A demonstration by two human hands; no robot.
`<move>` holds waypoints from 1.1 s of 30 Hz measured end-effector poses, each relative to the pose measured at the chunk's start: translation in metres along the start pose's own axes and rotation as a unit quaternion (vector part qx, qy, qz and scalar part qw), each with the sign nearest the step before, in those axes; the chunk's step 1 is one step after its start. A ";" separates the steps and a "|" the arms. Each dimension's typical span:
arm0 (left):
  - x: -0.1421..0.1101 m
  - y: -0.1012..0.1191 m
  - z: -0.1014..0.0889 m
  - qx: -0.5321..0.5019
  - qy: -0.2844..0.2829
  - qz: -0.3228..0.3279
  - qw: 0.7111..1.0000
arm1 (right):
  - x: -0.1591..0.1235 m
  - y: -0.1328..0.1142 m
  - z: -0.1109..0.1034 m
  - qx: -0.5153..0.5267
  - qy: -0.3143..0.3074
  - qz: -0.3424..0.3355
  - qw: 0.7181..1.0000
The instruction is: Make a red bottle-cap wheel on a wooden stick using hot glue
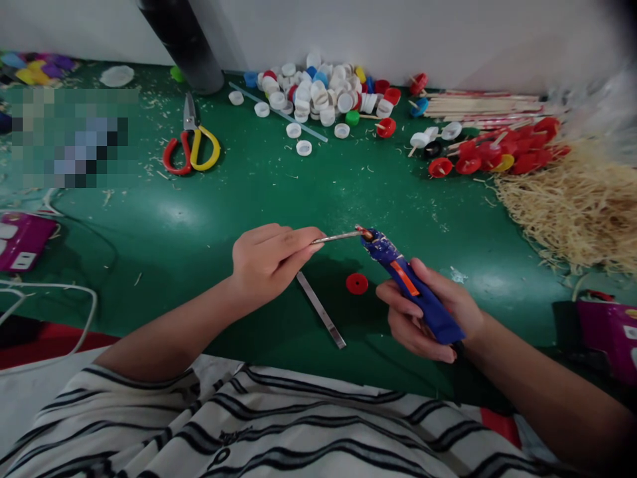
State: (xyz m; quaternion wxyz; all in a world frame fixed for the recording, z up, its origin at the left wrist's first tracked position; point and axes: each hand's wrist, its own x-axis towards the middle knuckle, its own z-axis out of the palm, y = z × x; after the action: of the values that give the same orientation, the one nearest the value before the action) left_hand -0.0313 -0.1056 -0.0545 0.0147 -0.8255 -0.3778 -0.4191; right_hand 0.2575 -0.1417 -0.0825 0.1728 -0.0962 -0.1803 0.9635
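My left hand (pixel 266 259) is closed, pinching a thin metal rod (pixel 341 236) between thumb and forefinger. The rod's far end meets the copper-coloured tip of a blue glue gun (pixel 423 299), a straight, pen-like one with an orange switch. Pale bits cling around its nozzle. My right hand (pixel 432 309) wraps around its body, with the tip angled up and to the left. Below the meeting point lies a red bottle cap (pixel 357 283) with a small dark hole at its centre. A flat metal strip (pixel 321 310) rests on the green table near my left hand.
Scissors (pixel 192 143) with red and yellow handles lie at back left. Loose bottle caps (pixel 318 96) are heaped at the back beside a translucent stick (pixel 279 113). Caps on sticks (pixel 517 149), thin wooden sticks (pixel 482 105) and pale shredded fibre (pixel 577 199) occupy the right. A dark cylinder (pixel 184 46) stands behind.
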 end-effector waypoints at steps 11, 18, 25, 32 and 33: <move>0.002 -0.005 -0.002 0.017 0.016 -0.098 0.995 | 0.001 0.001 0.004 -0.007 0.055 -0.022 0.998; 0.002 -0.003 -0.002 -0.004 -0.009 0.022 1.000 | 0.002 0.001 0.002 0.060 -0.013 -0.026 0.998; 0.001 -0.003 -0.004 0.008 -0.014 0.025 1.000 | 0.002 0.001 0.001 0.035 -0.059 -0.029 0.997; 0.002 0.000 -0.007 -0.007 -0.016 0.042 0.999 | -0.002 -0.004 0.000 0.000 -0.050 0.023 0.998; 0.001 -0.001 -0.007 -0.002 -0.017 0.049 0.999 | -0.003 -0.004 -0.001 -0.003 -0.042 0.032 0.999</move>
State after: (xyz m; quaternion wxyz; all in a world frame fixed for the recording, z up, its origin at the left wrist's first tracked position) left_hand -0.0360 -0.1067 -0.0493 0.0270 -0.8499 -0.3359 -0.4051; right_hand 0.2616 -0.1389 -0.0811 0.1339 -0.0616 -0.1873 0.9712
